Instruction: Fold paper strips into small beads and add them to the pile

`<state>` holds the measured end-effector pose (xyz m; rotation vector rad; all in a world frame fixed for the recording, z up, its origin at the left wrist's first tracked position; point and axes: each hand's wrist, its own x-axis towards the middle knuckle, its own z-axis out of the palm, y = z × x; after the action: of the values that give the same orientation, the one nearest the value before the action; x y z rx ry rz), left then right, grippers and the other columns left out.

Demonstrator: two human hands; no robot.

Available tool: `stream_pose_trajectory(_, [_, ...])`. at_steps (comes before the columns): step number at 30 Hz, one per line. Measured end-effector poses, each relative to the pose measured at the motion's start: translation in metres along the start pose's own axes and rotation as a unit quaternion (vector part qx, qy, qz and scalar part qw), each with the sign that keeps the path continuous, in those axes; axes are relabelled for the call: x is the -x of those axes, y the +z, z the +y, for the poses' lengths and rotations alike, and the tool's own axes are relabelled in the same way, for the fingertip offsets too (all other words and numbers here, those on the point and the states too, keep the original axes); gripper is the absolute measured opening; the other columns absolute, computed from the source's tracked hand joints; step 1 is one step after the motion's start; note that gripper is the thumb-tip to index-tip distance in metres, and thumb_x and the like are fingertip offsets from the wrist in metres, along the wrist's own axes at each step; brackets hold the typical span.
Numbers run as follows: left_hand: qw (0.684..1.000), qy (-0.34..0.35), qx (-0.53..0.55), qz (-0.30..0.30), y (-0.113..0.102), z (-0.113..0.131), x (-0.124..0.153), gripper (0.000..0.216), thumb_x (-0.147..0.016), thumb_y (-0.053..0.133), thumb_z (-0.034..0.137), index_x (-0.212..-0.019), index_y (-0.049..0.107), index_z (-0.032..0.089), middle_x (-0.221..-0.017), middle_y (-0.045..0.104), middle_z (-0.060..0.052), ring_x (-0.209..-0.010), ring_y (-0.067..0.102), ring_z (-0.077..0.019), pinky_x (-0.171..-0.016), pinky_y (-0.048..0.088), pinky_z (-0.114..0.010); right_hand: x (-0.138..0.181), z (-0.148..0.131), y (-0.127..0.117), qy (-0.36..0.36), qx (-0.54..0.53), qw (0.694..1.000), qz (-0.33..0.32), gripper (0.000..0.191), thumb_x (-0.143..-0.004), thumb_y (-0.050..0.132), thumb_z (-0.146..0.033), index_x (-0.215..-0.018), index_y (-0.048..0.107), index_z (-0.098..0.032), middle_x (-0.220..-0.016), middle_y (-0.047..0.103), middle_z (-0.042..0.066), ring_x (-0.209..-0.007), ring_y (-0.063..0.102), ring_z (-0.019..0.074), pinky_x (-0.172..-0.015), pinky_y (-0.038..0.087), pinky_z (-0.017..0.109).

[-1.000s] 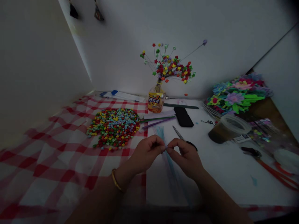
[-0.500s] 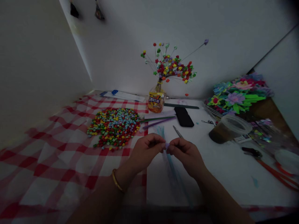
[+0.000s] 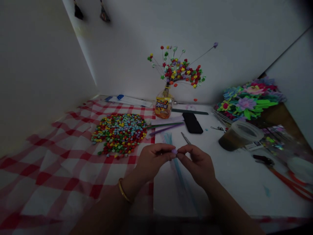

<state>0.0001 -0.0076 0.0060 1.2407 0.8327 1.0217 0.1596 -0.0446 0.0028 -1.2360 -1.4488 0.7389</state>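
Observation:
A small purple paper star [image 3: 174, 152] is pinched between the fingertips of both hands over the white board. My left hand [image 3: 155, 159], with a gold bangle at its wrist, is closed on it from the left. From the right, my right hand [image 3: 197, 161] pinches its other side. Beneath the hands lies a bundle of light blue paper strips [image 3: 179, 174], partly hidden by the fingers. Just beyond the right hand, the tip of a silver pointed tool [image 3: 186, 137] shows; its rest is covered.
A heap of colourful paper stars [image 3: 122, 133] lies on the red checked cloth [image 3: 80, 169]. Behind stand a bottle [image 3: 163, 106] of star stems and a black phone [image 3: 192, 122]. On the right are a tilted plastic cup [image 3: 241, 135], orange-handled pliers [image 3: 281, 173] and fuzzy flowers [image 3: 249, 98].
Both hands have dipped slightly and the fingers have shifted around the purple star, which now shows more. Nothing else on the table has moved.

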Motion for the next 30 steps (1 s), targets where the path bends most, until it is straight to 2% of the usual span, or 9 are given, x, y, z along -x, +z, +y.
stream_pose_trajectory(4, [0.996, -0.029, 0.088, -0.001, 0.0021, 0.0011, -0.0003, 0.018, -0.057, 0.077, 0.015, -0.074, 0.072, 0.015, -0.067, 0.07, -0.001, -0.059, 0.06, -0.0115, -0.061, 0.05, -0.025, 0.0005, -0.0017, -0.0003, -0.101, 0.094, 0.99, 0.009, 0.005, -0.078, 0.062, -0.022, -0.082, 0.065, -0.023, -0.075, 0.062, 0.002, -0.072, 0.059, 0.0168, -0.068, 0.047, 0.032])
stream_pose_trajectory(11, [0.994, -0.017, 0.11, -0.01, 0.0029, 0.0006, -0.0002, 0.018, -0.056, 0.077, 0.014, -0.072, 0.072, 0.013, -0.058, 0.066, 0.0, -0.054, 0.057, -0.0089, -0.056, 0.048, -0.022, -0.0016, 0.0007, -0.0015, -0.172, 0.129, 0.976, 0.016, 0.007, -0.079, 0.062, -0.019, -0.083, 0.065, -0.023, -0.075, 0.063, 0.002, -0.073, 0.06, 0.0167, -0.067, 0.048, 0.032])
stream_pose_trajectory(21, [0.994, -0.014, 0.108, 0.005, 0.0058, -0.0011, -0.0001, 0.017, -0.054, 0.078, 0.014, -0.069, 0.071, 0.014, -0.056, 0.066, 0.0, -0.052, 0.057, -0.0097, -0.055, 0.049, -0.022, -0.002, -0.0001, -0.0006, -0.217, 0.194, 0.956, 0.031, 0.007, -0.081, 0.058, -0.019, -0.082, 0.064, -0.022, -0.074, 0.064, 0.002, -0.072, 0.061, 0.0168, -0.066, 0.05, 0.032])
stream_pose_trajectory(30, [0.994, -0.006, 0.112, 0.003, 0.0056, -0.0046, -0.0004, 0.017, -0.054, 0.078, 0.012, -0.069, 0.072, 0.015, -0.059, 0.067, 0.0, -0.053, 0.058, -0.0083, -0.054, 0.05, -0.02, -0.0017, -0.003, 0.0015, -0.25, 0.208, 0.945, 0.036, 0.008, -0.082, 0.055, -0.015, -0.083, 0.06, -0.021, -0.074, 0.061, 0.002, -0.071, 0.059, 0.0164, -0.063, 0.049, 0.03])
